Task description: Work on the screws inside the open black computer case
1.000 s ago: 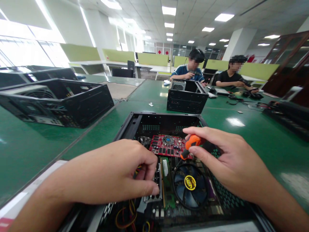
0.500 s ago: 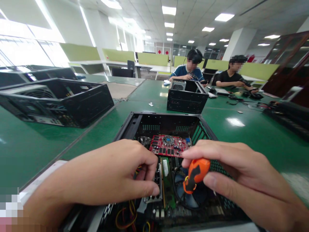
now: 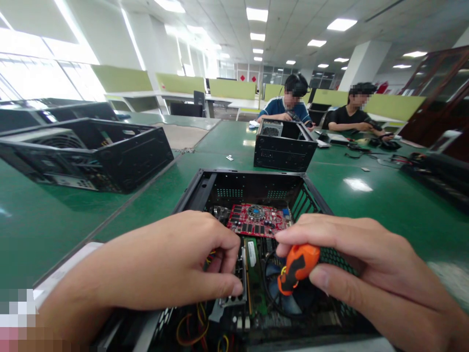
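An orange-and-black screwdriver (image 3: pixel 299 266) leans over the processor fan (image 3: pixel 293 303), with the fingers and thumb of my right hand (image 3: pixel 366 264) around its handle; its tip is hidden. My left hand (image 3: pixel 198 259) is curled inside the open computer case (image 3: pixel 318 190), its thumb against a silver perforated metal part (image 3: pixel 240 293). Whatever its fingers grip is hidden. Just right of that thumb stands a green memory stick (image 3: pixel 254 278). Beyond both hands, a red graphics card (image 3: pixel 252 220) with a small round fan sits across the case.
Coloured cables (image 3: pixel 192 330) loop at the near left of the case. Another open case (image 3: pixel 110 156) lies at left, and a smaller-looking one (image 3: pixel 284 149) stands ahead on the green table (image 3: pixel 220 142). Two people sit across the table, handling things. Dark equipment (image 3: pixel 439 176) and wires lie at right.
The screwdriver handle has shifted very slightly right and down with my right hand. My left hand stays in the same place.
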The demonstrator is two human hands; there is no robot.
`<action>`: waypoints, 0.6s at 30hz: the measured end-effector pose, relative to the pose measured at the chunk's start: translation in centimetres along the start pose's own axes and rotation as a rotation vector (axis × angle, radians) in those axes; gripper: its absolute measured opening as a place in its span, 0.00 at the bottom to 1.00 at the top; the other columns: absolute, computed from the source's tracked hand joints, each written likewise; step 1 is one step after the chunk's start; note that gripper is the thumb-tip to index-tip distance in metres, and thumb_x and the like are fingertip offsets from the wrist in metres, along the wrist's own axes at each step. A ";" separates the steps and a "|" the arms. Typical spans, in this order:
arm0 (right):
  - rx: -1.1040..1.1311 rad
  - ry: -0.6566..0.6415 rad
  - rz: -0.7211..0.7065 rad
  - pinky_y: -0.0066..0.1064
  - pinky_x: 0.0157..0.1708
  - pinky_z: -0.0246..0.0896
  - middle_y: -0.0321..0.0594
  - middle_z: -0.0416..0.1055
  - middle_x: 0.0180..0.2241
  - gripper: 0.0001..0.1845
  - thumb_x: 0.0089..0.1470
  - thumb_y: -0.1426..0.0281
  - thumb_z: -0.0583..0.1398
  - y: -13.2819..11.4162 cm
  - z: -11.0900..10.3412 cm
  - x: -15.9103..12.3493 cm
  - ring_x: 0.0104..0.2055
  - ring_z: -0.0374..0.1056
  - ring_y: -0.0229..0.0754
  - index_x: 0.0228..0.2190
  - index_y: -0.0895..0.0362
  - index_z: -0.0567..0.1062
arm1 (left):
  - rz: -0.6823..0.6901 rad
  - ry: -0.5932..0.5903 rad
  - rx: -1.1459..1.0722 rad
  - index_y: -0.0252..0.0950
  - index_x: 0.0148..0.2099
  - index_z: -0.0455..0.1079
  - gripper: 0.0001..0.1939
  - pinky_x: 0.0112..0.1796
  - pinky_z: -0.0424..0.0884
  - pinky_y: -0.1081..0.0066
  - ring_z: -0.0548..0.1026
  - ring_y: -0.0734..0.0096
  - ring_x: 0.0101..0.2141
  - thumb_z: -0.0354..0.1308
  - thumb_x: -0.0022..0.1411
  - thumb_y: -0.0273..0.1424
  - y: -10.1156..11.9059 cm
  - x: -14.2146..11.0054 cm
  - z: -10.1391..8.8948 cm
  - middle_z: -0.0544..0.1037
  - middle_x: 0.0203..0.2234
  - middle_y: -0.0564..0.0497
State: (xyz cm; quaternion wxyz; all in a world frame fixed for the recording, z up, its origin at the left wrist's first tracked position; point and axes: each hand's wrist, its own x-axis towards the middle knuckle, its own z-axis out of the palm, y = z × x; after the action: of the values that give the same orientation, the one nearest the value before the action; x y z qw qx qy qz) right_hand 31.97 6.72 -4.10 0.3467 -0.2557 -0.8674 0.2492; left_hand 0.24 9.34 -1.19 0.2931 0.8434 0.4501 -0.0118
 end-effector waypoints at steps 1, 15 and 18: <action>0.000 0.009 0.003 0.33 0.58 0.92 0.45 0.98 0.57 0.19 0.78 0.70 0.73 0.0 0.0 0.0 0.55 0.97 0.52 0.65 0.51 0.94 | 0.000 0.000 0.000 0.47 0.32 0.82 0.12 0.31 0.67 0.66 0.79 0.67 0.27 0.79 0.69 0.36 0.0 0.0 0.0 0.84 0.25 0.59; 0.003 0.037 -0.151 0.28 0.45 0.85 0.37 0.96 0.42 0.09 0.74 0.67 0.81 0.6 0.6 0.4 0.39 0.91 0.42 0.52 0.53 0.92 | -0.012 -0.001 0.018 0.48 0.33 0.83 0.12 0.31 0.67 0.67 0.80 0.67 0.28 0.79 0.68 0.36 -0.1 0.0 0.0 0.85 0.26 0.61; -0.072 -0.060 -0.054 0.32 0.60 0.90 0.47 0.98 0.60 0.19 0.80 0.69 0.73 0.1 0.0 0.2 0.57 0.96 0.50 0.67 0.54 0.91 | 0.016 0.009 0.009 0.48 0.33 0.82 0.12 0.32 0.67 0.67 0.80 0.66 0.28 0.77 0.70 0.37 -0.2 -0.1 0.1 0.85 0.26 0.60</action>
State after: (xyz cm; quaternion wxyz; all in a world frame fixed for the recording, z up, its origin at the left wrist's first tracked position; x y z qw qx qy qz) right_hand 31.86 6.93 -4.13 0.3176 -0.2367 -0.8924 0.2160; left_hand 0.02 9.31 -1.34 0.2875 0.8483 0.4446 -0.0079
